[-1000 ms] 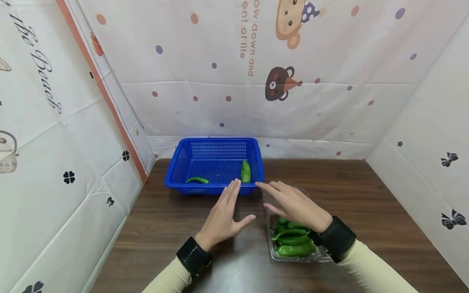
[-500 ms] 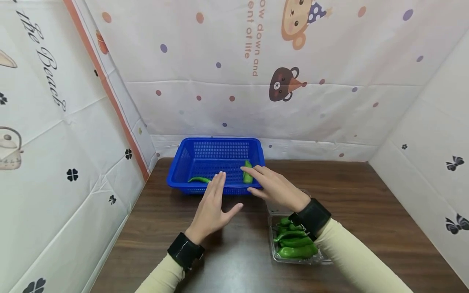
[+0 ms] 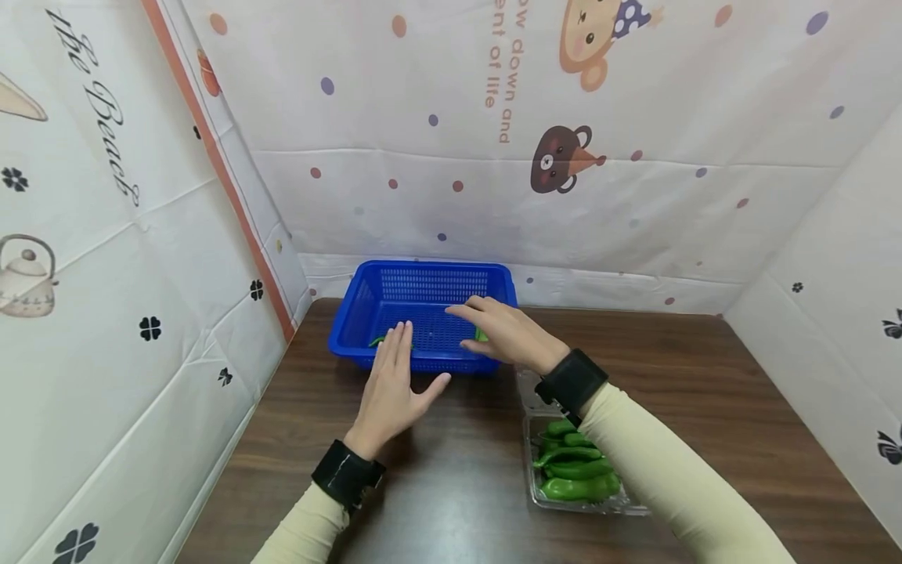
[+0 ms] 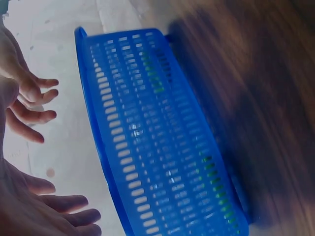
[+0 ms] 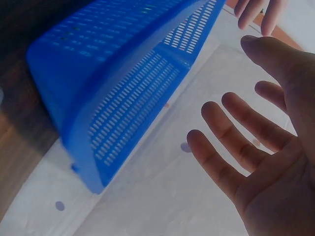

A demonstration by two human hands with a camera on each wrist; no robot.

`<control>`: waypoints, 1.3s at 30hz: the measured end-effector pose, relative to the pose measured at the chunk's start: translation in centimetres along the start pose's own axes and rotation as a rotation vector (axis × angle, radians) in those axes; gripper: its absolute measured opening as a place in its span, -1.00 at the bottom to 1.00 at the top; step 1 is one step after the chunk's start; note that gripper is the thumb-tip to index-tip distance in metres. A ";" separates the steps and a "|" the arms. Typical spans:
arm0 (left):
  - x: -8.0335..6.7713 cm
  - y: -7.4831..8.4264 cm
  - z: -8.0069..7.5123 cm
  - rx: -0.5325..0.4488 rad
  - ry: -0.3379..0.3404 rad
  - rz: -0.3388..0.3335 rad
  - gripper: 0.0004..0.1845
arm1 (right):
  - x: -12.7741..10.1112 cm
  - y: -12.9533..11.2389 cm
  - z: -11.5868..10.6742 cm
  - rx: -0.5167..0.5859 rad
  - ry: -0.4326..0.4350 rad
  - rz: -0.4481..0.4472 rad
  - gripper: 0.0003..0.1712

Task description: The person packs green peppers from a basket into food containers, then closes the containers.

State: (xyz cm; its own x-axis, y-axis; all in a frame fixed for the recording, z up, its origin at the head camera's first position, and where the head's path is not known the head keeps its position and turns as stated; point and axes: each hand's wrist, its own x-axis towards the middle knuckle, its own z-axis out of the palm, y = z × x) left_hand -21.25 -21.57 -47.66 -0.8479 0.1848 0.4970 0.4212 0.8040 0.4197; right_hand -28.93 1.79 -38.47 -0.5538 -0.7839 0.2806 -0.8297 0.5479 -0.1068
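A blue plastic basket stands at the back of the wooden table, with green peppers lying in it, mostly hidden by the hands. My left hand is flat with straight fingers reaching over the basket's front rim. My right hand hovers with spread fingers over the basket's right part, holding nothing. The left wrist view shows the basket wall with green showing through. In the right wrist view my right fingers are spread beside the basket.
A clear plastic tray with several green peppers sits on the table at the right, under my right forearm. Patterned cloth walls close the table in on the left, back and right.
Both hands have moved forward from in front of the basket to over it. The right hand left the clear tray area and now covers the right pepper in the basket.
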 end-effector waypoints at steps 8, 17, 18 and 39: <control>0.3 -1.8 -1.1 0.047 -0.010 -0.106 0.13 | 4.5 0.0 0.7 -0.040 -0.100 -0.031 -0.40; 0.3 -3.6 -1.7 0.095 -0.020 -0.173 0.15 | 8.4 0.5 2.3 -0.060 -0.244 -0.044 -0.44; 0.3 -3.7 -1.7 0.100 -0.024 -0.182 0.15 | 8.7 0.6 2.5 -0.062 -0.263 -0.041 -0.44; 1.3 -5.9 -1.9 0.183 -0.072 -0.290 0.09 | 14.1 1.5 7.1 -0.054 -0.547 -0.013 -0.38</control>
State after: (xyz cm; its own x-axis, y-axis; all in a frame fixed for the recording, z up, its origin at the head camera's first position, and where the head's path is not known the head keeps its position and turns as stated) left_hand -24.26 -27.17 -48.05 -0.9470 -0.0322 0.3197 0.1004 0.9156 0.3894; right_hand -38.52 -10.50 -41.42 -0.5116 -0.8201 -0.2564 -0.8397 0.5405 -0.0535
